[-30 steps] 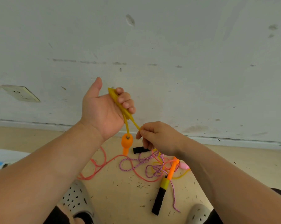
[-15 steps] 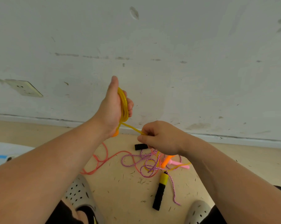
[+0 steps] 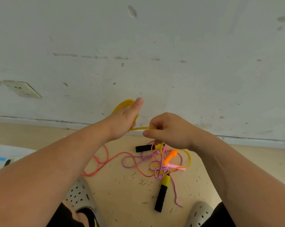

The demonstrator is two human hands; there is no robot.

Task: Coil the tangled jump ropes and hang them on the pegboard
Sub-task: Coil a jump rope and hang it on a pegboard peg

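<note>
Two grips on yellow rope (image 3: 139, 128): left grip (image 3: 122, 122) holding coil (image 3: 122, 103), right grip (image 3: 171, 131) pinching strand stretched level, side to side.

Bare floor (image 3: 122, 194) between the left shoe (image 3: 79, 194) and the long black handle (image 3: 160, 197), open for a hand. Farther on, barred by the tangle of ropes (image 3: 159, 167) and a second black handle (image 3: 142, 148) close to the wall (image 3: 155, 46). More bare floor at far right, along the foot of the wall.
</note>
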